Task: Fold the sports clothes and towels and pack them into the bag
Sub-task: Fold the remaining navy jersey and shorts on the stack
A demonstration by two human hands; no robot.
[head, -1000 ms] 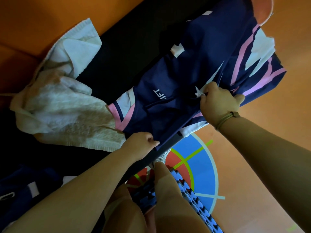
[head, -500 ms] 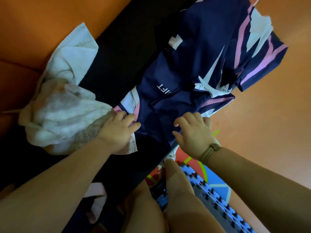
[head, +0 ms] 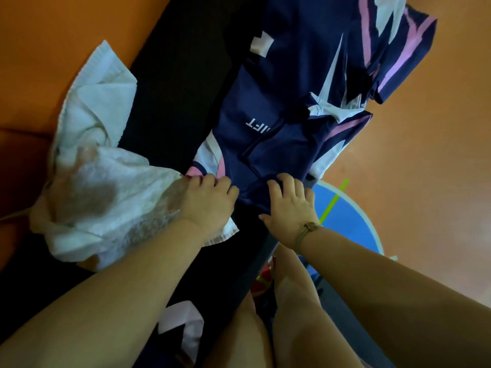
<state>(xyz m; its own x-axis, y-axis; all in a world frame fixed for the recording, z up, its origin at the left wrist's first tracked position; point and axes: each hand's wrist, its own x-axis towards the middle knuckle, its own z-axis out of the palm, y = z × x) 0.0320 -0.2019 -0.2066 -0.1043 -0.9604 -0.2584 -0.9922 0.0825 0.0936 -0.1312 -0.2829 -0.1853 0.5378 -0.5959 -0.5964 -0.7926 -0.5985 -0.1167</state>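
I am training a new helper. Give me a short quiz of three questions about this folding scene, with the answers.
1. True or false: the white towel lies neatly folded.
2. The left hand and the right hand both grip the near edge of: A the towel, B the navy shirt, C a bag.
3. Fill in: the wristband is on the ____ wrist.
Key: 1 false, it is crumpled; 2 B; 3 right.
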